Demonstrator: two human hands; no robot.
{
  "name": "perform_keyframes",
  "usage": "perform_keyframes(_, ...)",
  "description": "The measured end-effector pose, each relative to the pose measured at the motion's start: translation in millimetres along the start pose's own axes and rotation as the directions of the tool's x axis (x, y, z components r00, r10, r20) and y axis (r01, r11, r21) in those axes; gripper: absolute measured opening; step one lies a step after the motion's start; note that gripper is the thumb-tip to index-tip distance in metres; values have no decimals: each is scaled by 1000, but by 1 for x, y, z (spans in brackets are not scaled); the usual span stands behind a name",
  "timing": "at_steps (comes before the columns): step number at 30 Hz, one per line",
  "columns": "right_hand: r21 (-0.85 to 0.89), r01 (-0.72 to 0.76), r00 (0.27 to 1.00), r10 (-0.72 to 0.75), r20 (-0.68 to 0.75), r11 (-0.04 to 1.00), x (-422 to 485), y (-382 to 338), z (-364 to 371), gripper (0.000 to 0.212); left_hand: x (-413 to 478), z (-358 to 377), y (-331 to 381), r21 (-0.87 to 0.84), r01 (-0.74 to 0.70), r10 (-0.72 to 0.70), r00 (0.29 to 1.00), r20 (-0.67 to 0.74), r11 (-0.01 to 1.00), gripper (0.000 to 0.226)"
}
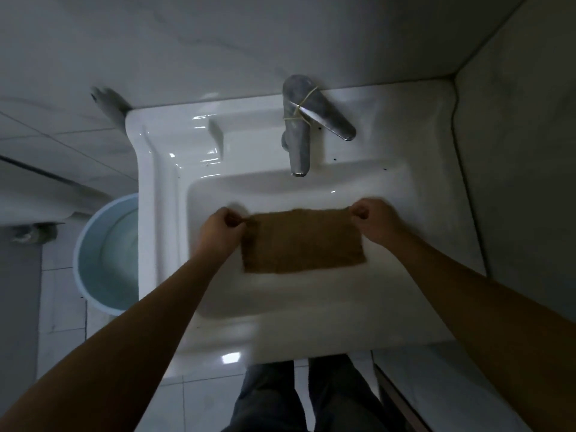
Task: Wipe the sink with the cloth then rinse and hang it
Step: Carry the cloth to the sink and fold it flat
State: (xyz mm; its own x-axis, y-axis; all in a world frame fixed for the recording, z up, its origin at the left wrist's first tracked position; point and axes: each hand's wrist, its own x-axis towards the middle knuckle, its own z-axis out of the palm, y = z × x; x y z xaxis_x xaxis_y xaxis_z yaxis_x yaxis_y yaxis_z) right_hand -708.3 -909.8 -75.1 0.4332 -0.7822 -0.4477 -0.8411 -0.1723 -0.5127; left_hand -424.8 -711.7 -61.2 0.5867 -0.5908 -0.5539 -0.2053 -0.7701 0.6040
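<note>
My forearms reach over the sink (162,182); left hand (222,229) and right hand (375,220) each pinch 1 top corner of the cloth (300,241), stretched above the basin. Probably spreading it; next, hanging needs a rail.

Round pale-blue plastic bucket (104,254) on the white-tiled floor (62,294), lower left. Grey tiled wall (218,42) up top & at right. Dark trouser legs (299,397) at bottom centre — rest blurred.
</note>
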Motion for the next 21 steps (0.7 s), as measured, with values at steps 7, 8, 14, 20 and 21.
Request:
perform_keyframes(7,-9,-177,971,173,-168,984,-29,-8,19,14,-33,9,-1,87,-17,18,1000,-7,996,32)
perform_keyframes(8,9,-230,961,229,-155,973,-38,-8,18,14,-38,9,-4,89,-4,5,1000,-6,996,34)
perform_keyframes(14,45,-412,909,408,84,910,-45,-8,37,31,-55,19,-18,45,32,-33,999,18,998,39)
perform_keyframes(20,-109,-357,932,362,27,928,-34,-15,51,43,-53,19,-18,35,51,-50,998,-26,998,37)
perform_keyframes(21,-87,-329,942,334,38,940,-35,-16,52,39,-54,17,-16,31,49,-49,999,-24,998,37)
